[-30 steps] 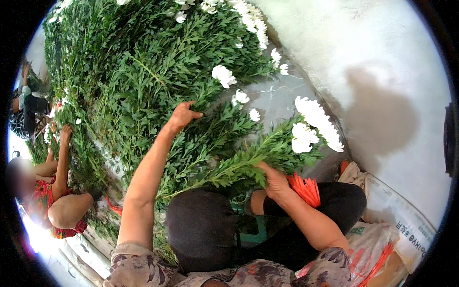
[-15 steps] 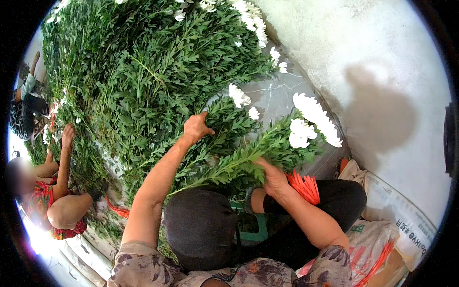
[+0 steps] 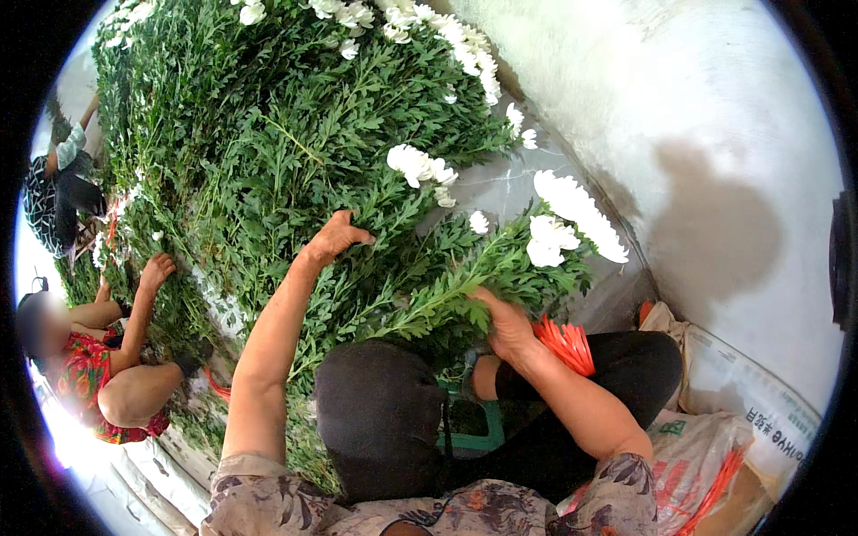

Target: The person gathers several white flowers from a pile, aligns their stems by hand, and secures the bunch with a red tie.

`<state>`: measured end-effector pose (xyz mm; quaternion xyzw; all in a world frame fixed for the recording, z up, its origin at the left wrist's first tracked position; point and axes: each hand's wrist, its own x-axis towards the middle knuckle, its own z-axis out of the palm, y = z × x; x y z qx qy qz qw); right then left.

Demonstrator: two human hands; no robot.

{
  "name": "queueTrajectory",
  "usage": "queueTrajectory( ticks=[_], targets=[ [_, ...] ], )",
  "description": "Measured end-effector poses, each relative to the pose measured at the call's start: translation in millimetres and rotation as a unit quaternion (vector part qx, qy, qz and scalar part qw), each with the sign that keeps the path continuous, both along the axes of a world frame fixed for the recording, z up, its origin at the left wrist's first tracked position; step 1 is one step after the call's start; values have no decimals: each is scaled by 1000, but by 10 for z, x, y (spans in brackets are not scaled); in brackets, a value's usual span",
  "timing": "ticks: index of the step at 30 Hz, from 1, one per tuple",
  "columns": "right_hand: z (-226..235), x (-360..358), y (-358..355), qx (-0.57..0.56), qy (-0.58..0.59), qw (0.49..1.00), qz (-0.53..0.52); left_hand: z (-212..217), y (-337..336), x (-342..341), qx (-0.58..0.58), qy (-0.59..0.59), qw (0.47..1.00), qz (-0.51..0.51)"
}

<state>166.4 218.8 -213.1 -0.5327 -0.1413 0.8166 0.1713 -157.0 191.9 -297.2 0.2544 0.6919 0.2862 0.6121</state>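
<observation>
My left hand [image 3: 333, 238] reaches into a big heap of leafy green flower stems [image 3: 259, 143], its fingers curled over a few stems whose white blooms [image 3: 418, 165] lie to the right. My right hand [image 3: 505, 323] grips a bunch of cut stems [image 3: 465, 281] with white flower heads [image 3: 572, 219] pointing up and right. A bundle of orange ties [image 3: 565, 344] hangs at my right wrist. My own black head covering [image 3: 380, 415] hides the lower stem ends.
A person in a red patterned top [image 3: 85, 380] sits at the left, one hand on the heap. Another person [image 3: 58, 183] is at the far left. A white wall [image 3: 679, 134] runs along the right. Printed sacks [image 3: 715, 429] lie at lower right.
My left hand has drawn back toward me and to the right, pulling stems with white blooms out of the heap. My right hand stays shut on its bunch.
</observation>
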Motion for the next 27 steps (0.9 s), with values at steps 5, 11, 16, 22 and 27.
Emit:
queueTrajectory(
  ticks=[5,11,16,22,27],
  targets=[
    [4,-5,-9,22,-18,999,35,185,-15,19,-23,-113,993,39],
    [-281,33,-2,106,-8,991,78,957,-9,122,39,-164,986,8],
    [-274,-276,8,125,-43,983,128,1579,38,393,63,-186,980,-30],
    [-912,-56,-158,530,-118,782,308,1575,187,939,123,-146,979,-77],
    [-373,-153,-100,475,-231,667,526,1690,-39,940,176,-161,970,44]
  ],
)
